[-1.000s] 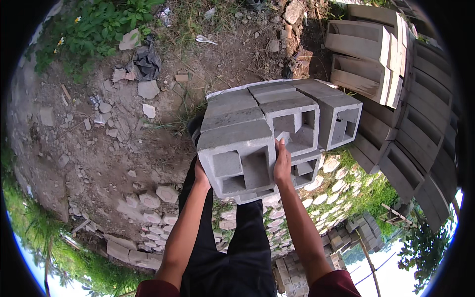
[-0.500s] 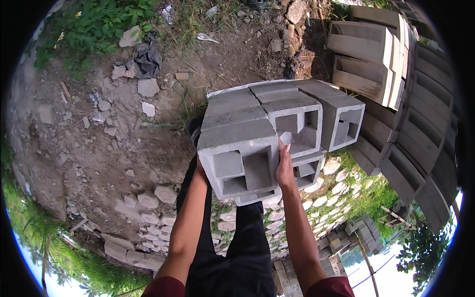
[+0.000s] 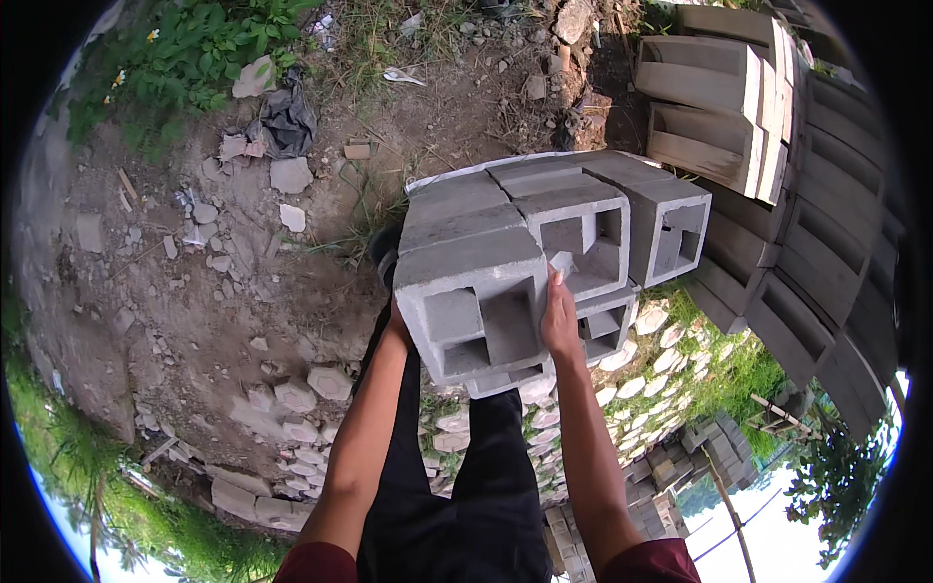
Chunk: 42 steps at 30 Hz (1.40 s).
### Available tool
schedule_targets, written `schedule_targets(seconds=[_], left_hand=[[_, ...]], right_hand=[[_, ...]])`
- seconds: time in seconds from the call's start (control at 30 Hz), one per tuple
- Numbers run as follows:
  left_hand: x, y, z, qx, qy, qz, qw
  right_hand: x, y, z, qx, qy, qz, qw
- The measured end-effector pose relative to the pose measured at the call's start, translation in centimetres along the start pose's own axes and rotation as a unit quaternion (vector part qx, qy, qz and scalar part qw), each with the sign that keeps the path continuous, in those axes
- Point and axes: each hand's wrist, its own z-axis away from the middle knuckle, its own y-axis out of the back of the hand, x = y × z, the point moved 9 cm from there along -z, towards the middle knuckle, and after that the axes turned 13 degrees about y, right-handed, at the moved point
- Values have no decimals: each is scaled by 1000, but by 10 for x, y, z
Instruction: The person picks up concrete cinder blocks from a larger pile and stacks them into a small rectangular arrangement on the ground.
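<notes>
A grey hollow concrete block [image 3: 468, 257] sits on top of the near end of a stack, its open cells facing me. My left hand [image 3: 397, 328] presses against its left side, the fingers mostly hidden behind the edge. On the opposite side my right hand [image 3: 559, 319] lies along the block with its thumb up, so the block is clamped between both hands. Touching it on the right is a second hollow block [image 3: 573, 202], with another block [image 3: 680, 199] farther right. A lower block [image 3: 603, 325] shows beneath them.
Tall stacks of concrete blocks [image 3: 816, 223] stand at the right, with lighter blocks [image 3: 705, 107] behind. Hexagonal pavers [image 3: 622, 360] cover ground near my legs. Rubble, a dark plastic scrap [image 3: 289, 117] and leafy plants [image 3: 209, 58] lie at the far left.
The block between my hands has shifted slightly away from me, closer in line with the blocks behind it. Both hands have moved along with it, keeping their hold.
</notes>
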Motion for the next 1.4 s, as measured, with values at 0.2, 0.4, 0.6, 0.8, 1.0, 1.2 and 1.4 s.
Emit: schedule_targets(seconds=[0.2, 0.4, 0.6, 0.8, 1.0, 1.2, 1.4], left_hand=[[9, -35, 33, 24, 9, 77, 997], [33, -72, 112, 86, -51, -28, 995], [41, -103, 194, 131, -188, -409, 883], [36, -171, 264, 32, -123, -456, 881], [-11, -199, 326, -15, -84, -563, 822], [-76, -216, 375, -67, -96, -611, 783], [-161, -217, 420, -113, -98, -624, 767]], right_hand=[[-16, 9, 9, 45, -13, 5, 999], [-41, 39, 79, 192, -45, 81, 977], [-98, 36, 151, 256, -74, 26, 964], [-135, 19, 234, 257, -48, -50, 964], [-153, 37, 322, 230, -42, 22, 972], [-164, 63, 428, 326, -2, -7, 945], [-154, 63, 543, 417, 4, -95, 904]])
